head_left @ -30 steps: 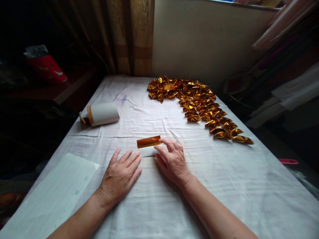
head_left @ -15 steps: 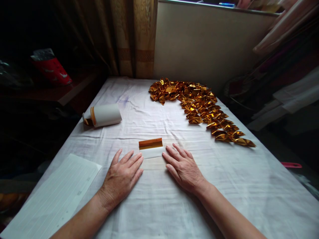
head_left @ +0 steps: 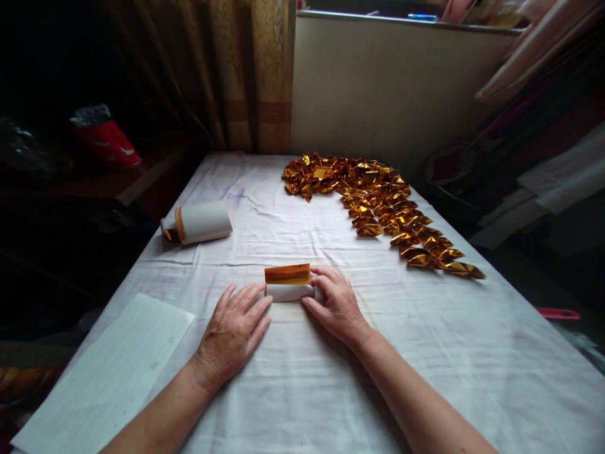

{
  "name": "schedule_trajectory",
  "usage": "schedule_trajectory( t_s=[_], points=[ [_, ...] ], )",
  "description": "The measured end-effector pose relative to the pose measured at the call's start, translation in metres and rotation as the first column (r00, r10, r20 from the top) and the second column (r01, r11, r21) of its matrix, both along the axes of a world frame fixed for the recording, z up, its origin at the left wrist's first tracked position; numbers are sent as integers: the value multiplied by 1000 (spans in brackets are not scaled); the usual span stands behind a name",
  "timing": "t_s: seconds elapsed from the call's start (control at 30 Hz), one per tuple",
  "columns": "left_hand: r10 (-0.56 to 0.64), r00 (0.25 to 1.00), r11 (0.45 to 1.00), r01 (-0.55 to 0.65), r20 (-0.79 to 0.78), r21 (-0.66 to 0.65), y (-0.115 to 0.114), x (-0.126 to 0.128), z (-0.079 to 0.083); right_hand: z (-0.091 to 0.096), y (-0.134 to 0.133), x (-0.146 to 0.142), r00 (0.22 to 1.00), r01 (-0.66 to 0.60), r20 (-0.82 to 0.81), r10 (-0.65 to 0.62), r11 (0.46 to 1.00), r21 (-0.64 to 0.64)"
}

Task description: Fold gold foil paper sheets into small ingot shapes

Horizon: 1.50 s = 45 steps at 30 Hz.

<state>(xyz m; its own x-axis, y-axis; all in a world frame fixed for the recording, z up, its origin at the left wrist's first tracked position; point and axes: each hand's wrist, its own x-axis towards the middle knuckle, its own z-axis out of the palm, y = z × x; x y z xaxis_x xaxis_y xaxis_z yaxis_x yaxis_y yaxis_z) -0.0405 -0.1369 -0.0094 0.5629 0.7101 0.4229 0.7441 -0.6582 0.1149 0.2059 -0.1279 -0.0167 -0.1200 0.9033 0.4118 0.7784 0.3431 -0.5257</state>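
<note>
A small sheet of gold foil paper (head_left: pixel 288 282), white on its underside, lies curled into a loose roll on the white cloth (head_left: pixel 293 384). My left hand (head_left: pixel 232 331) rests flat on the cloth, its fingertips touching the roll's left end. My right hand (head_left: pixel 336 304) curls its fingers round the roll's right end. A long heap of folded gold foil pieces (head_left: pixel 373 205) curves along the far right of the table.
A roll of white-backed gold paper (head_left: pixel 198 222) lies on its side at the left edge. A lined white sheet (head_left: pixel 111 375) lies at the near left. A curtain and a pale wall stand behind; clutter lies to both sides.
The foil sheet lay flat half a second ago; now its near white part is rolled up. My right hand has moved in and closed round its right end.
</note>
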Motion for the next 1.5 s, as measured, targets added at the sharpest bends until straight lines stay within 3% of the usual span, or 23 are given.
schedule_trajectory(
  t_s=[0.37,0.67,0.9,1.0,1.07,1.2,1.3,1.4,1.5],
  points=[
    [24,993,1000,-26,114,8,7,-6,-3,-2,-7,4,991,-78,115,62,987,139],
    [49,990,999,-50,131,9,10,-3,1,0,-7,3,994,-112,7,113,983,147],
    [21,954,998,0,298,-70,13,-7,3,10,-10,-3,989,-121,-66,135,976,181],
    [-32,924,988,87,381,-128,11,-6,6,14,-12,-7,978,-119,-146,148,974,193],
    [-6,876,971,119,482,-205,8,-4,8,16,-14,-9,972,-88,-200,125,979,183],
    [206,770,879,125,604,-459,0,4,8,16,-17,-14,953,18,-302,19,993,120],
    [298,752,816,119,588,-566,-3,7,7,11,-14,-14,947,64,-318,-38,995,72],
    [276,796,870,31,538,-492,-2,6,8,6,-8,-12,970,115,-220,-100,992,53],
    [148,884,971,-44,444,-235,-1,5,10,1,-1,-10,986,146,-96,-139,987,71]
  ],
)
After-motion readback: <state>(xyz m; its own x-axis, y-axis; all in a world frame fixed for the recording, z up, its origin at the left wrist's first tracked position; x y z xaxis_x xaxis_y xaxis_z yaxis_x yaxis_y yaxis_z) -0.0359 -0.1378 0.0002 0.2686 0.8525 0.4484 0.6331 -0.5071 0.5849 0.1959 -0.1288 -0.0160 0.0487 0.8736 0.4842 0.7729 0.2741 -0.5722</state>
